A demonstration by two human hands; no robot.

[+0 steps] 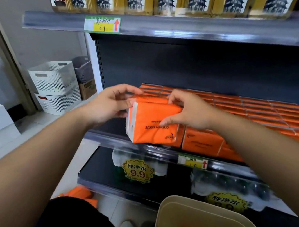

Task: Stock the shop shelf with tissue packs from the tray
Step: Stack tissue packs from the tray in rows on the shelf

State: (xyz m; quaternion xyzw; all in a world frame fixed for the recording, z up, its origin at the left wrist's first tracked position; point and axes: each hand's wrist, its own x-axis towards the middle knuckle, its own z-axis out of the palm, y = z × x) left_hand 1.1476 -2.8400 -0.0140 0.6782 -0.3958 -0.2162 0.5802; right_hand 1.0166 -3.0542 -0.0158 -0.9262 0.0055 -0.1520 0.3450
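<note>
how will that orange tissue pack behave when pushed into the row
Probably soft and squashy: the orange tissue pack has rounded, film-wrapped edges. Likely light, since the left hand and right hand hold it by fingertips. Its glossy film may slide against shelved packs.

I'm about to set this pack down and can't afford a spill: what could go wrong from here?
1. The tissue pack is tilted and hangs past the shelf rail, held at its ends by the left hand and right hand; a slip would likely drop it toward the bottled water below.
2. Sliding it in may nudge the front-row packs beside it, which sit close to the edge.
</note>
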